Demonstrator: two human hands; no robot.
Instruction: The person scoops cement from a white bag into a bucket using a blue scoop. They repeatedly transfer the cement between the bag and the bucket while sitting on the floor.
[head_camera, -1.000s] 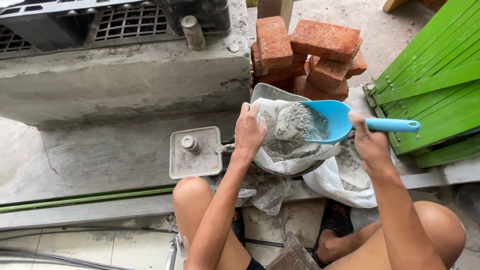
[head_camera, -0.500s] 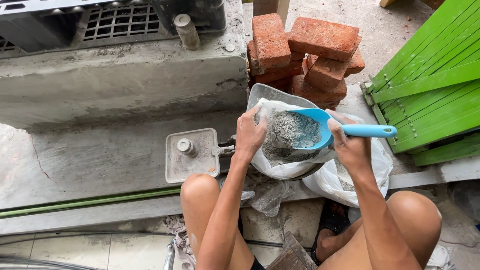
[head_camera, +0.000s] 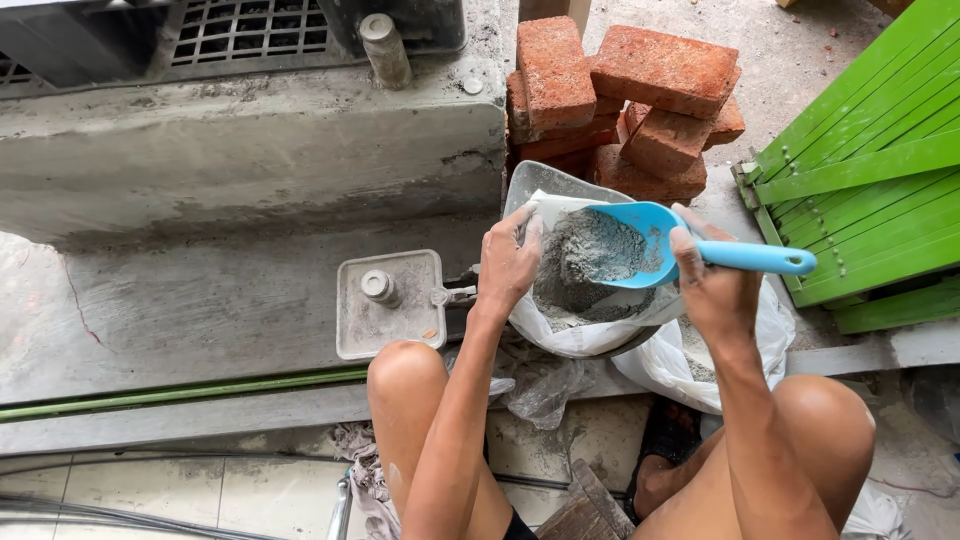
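My right hand grips the handle of a light blue plastic scoop, whose bowl is full of grey cement powder. The scoop hangs over a white bag-lined container holding more grey powder. My left hand pinches the white bag's rim on its left side. Both my bare knees show below, either side of the container.
A pile of red bricks lies just behind the container. Green slatted wooden panels lean at the right. A grey square plastic lid with a knob rests on the concrete slab at left. A second white bag lies under my right wrist.
The scoop with its powder has moved left and down, from above the bag's right side to over its middle. My left hand stayed on the bag's rim.
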